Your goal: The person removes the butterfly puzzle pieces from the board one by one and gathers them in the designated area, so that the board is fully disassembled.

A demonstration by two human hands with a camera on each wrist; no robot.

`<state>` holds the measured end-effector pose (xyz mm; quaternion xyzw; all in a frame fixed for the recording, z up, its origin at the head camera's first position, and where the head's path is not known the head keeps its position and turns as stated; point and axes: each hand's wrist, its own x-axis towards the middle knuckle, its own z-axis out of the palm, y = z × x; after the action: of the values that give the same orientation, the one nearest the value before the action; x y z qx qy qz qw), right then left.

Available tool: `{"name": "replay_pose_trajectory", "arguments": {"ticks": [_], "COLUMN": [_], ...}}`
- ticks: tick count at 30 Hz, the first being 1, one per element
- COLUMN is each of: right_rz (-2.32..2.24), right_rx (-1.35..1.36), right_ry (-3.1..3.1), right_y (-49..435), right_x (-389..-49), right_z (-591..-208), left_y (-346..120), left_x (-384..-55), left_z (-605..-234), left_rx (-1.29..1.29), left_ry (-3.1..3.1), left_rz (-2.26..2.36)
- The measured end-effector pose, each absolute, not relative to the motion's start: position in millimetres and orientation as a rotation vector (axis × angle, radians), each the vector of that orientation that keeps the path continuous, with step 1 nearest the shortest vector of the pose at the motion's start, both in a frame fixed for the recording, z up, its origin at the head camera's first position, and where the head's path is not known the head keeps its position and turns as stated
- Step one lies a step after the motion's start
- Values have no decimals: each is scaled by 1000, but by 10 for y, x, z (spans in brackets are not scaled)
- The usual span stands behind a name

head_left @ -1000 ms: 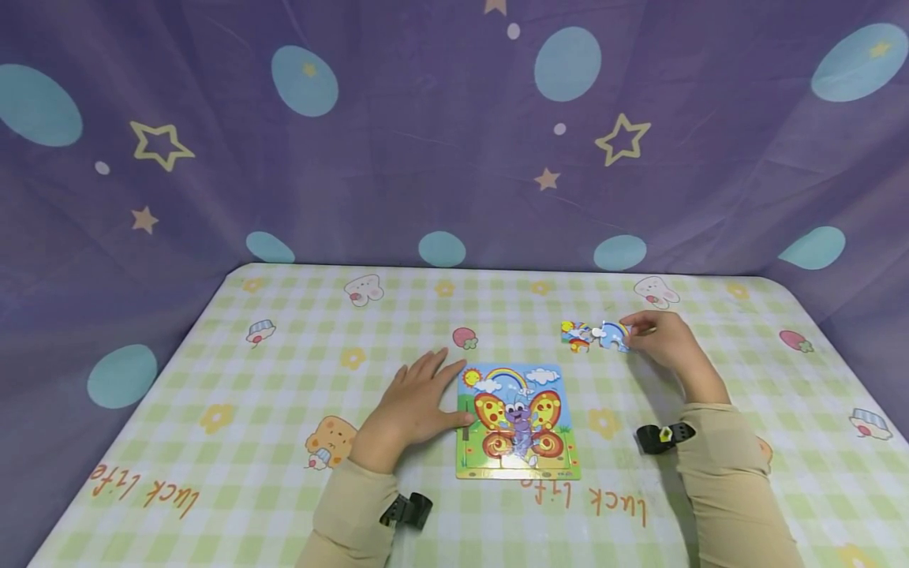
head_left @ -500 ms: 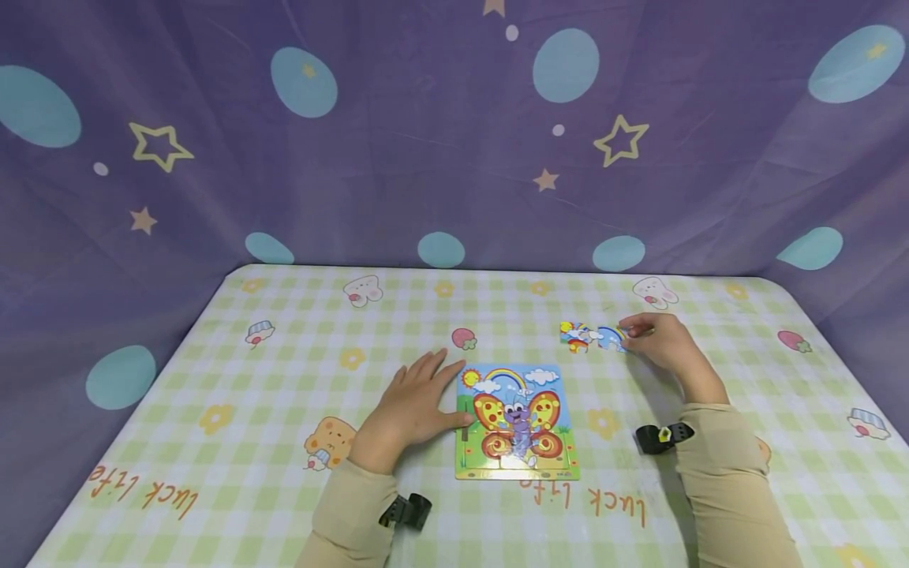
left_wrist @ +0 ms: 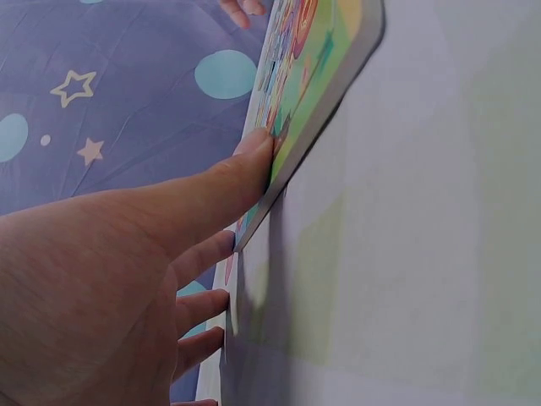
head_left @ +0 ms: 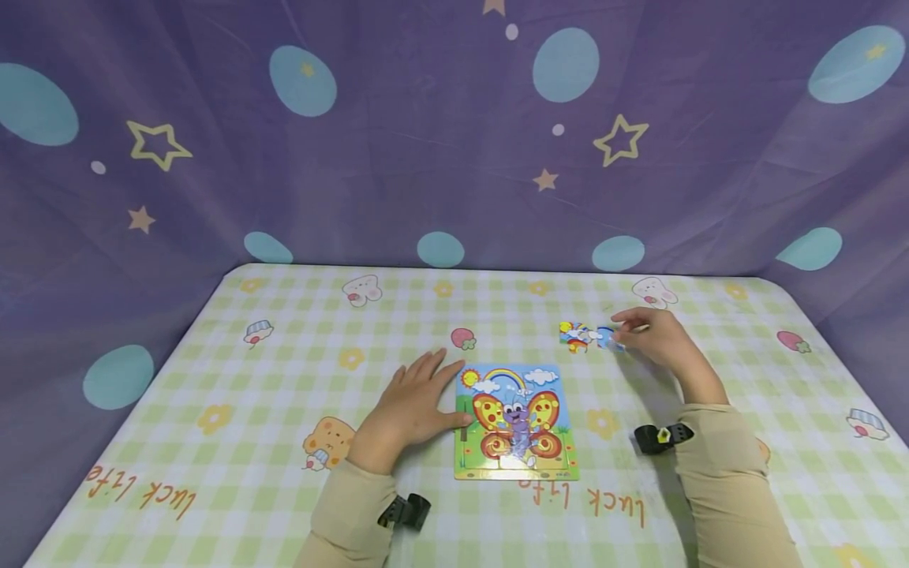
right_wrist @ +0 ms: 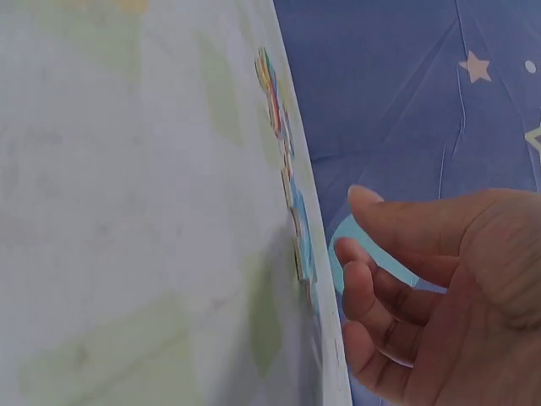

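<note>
**Guide gently, flat and square**

Your left hand (head_left: 413, 406) lies with fingers extended, its thumb resting on the left side of the butterfly puzzle (head_left: 517, 422), toward the near edge of the table (head_left: 398, 308). That light touch should be enough to steady it. Your right hand (head_left: 656, 341) is released, loosely bent beside the blue piece (head_left: 606, 338), which lies just beside the sun piece (head_left: 572, 331), toward the table's far edge and right of centre. Best nudge the blue piece by its outer edge, level, lest one piece ride over the other.
</note>
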<state>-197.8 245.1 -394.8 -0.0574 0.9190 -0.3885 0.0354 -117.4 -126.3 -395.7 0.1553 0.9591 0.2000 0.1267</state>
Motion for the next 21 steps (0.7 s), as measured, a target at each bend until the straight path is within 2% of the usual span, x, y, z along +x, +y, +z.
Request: {"name": "replay_pose_trajectory", "arguments": {"ticks": [21], "right_rz": [-1217], "right_rx": [-678], "right_ry": [2628], "right_y": [2112], "right_x": [-1879], "right_z": [-3790], "left_y": [-1251], "left_x": [-1166], "left_z": [-3978], "left_rx": [461], "left_ry": [2792], "left_rz": [603]}}
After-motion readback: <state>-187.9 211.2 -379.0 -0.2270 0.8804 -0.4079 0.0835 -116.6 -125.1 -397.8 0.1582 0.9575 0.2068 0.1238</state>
